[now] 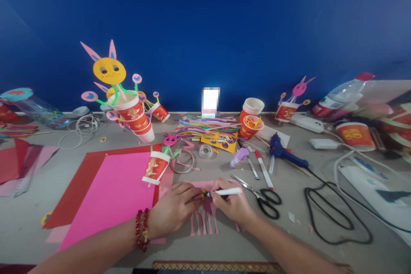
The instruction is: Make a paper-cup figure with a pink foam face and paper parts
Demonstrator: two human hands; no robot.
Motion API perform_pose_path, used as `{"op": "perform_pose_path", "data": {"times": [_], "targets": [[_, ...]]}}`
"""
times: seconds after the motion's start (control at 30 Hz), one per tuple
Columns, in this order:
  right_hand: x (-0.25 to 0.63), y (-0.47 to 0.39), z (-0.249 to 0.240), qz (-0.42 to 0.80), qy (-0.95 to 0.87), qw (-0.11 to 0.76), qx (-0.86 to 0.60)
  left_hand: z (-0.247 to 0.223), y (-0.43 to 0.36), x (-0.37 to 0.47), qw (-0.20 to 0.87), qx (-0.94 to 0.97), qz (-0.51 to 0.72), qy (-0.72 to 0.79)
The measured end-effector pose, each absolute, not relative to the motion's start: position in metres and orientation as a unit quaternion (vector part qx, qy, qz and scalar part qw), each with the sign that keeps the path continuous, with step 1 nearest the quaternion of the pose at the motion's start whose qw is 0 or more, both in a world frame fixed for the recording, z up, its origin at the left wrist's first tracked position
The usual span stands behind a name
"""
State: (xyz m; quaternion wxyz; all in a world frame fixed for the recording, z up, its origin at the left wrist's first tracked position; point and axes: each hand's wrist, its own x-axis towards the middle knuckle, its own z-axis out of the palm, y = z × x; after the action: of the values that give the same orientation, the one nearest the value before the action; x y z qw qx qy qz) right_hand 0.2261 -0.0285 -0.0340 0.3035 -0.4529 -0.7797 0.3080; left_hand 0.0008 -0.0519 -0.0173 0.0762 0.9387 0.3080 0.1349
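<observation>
My right hand [229,205] is closed around a white marker [231,191], its tip pointing left at a small yellow paper piece [204,193]. Fingers together, my left hand [175,207] pinches that piece from the left side. Under both hands lies pink paper [210,212] with narrow strips that hang toward the front edge. Bright pink sheets [115,192] over red ones are left of my left hand, and a decorated paper cup [156,168] leans just behind it. Black-handled scissors [265,199] rest right of my right hand.
Behind the hands are colourful pipe cleaners [208,128], a tape roll [205,150], a purple glue stick [239,157] and stacked cups [252,127]. A blue glue gun [285,152] trails its black cord at the right. Finished cup figures [128,111] stand at the back left.
</observation>
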Motion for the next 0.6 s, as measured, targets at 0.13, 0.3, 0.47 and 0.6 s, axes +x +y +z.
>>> {"op": "perform_pose_path", "data": {"times": [0.13, 0.3, 0.47, 0.6], "targets": [[0.2262, -0.0285, -0.0347, 0.302, -0.783, 0.303, -0.451, -0.0179, -0.0520, 0.0009, 0.081, 0.939, 0.133, 0.307], [0.2250, -0.0285, -0.0334, 0.303, -0.785, 0.303, -0.448, -0.0170, -0.0515, 0.0011, 0.090, 0.939, 0.121, 0.309], [0.2252, -0.0286, -0.0337, 0.304, -0.784, 0.307, -0.447, -0.0177, -0.0516, 0.0006, 0.091, 0.939, 0.119, 0.309], [0.2262, -0.0279, -0.0343, 0.316, -0.777, 0.315, -0.445, -0.0175, -0.0517, 0.0007, 0.085, 0.940, 0.122, 0.308]]}}
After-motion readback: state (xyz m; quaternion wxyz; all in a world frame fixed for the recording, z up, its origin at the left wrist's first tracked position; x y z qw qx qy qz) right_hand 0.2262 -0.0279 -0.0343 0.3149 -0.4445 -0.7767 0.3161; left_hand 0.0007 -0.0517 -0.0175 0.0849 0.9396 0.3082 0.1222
